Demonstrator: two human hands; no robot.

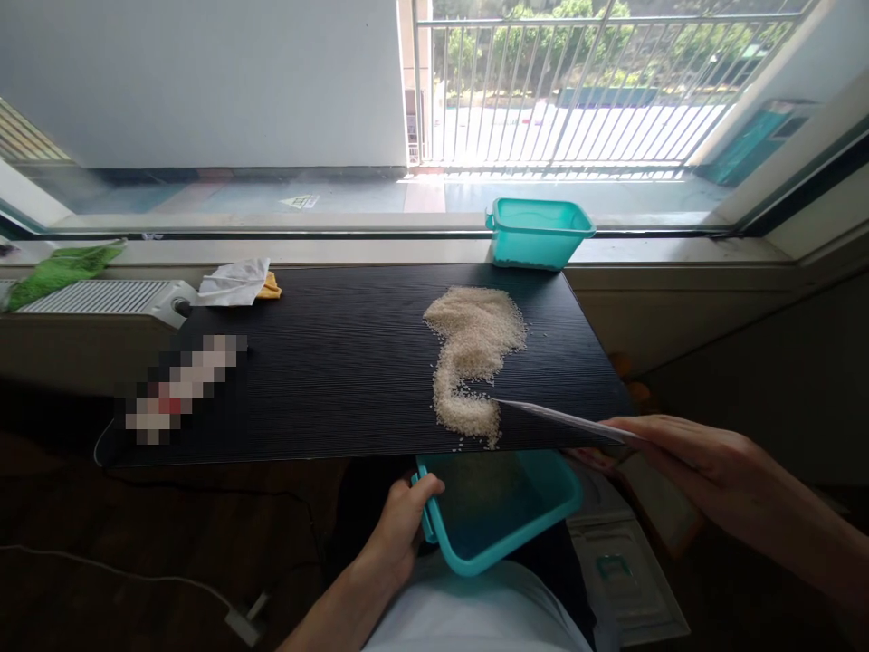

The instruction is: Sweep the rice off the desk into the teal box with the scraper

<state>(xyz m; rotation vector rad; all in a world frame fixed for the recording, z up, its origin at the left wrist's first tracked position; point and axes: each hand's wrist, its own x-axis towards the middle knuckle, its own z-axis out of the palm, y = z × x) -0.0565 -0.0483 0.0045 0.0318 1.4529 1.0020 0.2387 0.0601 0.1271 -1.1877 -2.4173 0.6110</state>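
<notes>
Left hand (402, 530) is nearest, low in frame. Its grip is closed on the left rim of the tub (506, 534), thumb over the rim, fingers round it. The tub is teal, open side up and tilted. It extends right of that grip, just below the near edge of the table (326, 362). A few grains may be inside; can't tell how many. Right of the tub and lower down lies a clear lid (621, 580). Well left of the left grip, a white cable (136, 572) lies on the floor.

Right hand (685, 462) comes in from the right, grip pinched narrow on a thin card (563, 419). The card runs left from that grip, low over the table, and its tip touches the near end of the rice (475, 349). The rice is a loose pile on the table, forward-left of the right grip and straight beyond the tub. Its near end sits at the table edge above the tub, and the wider part is farther off.

Far left of both grips, a blurred item (183, 389) is on the table. Beyond it, a white cloth (234, 282) is at the table's far edge. Past the rice, a far tub (536, 234), also teal, stands on the sill (380, 251). A green cloth (61, 267) is far left on the sill.
</notes>
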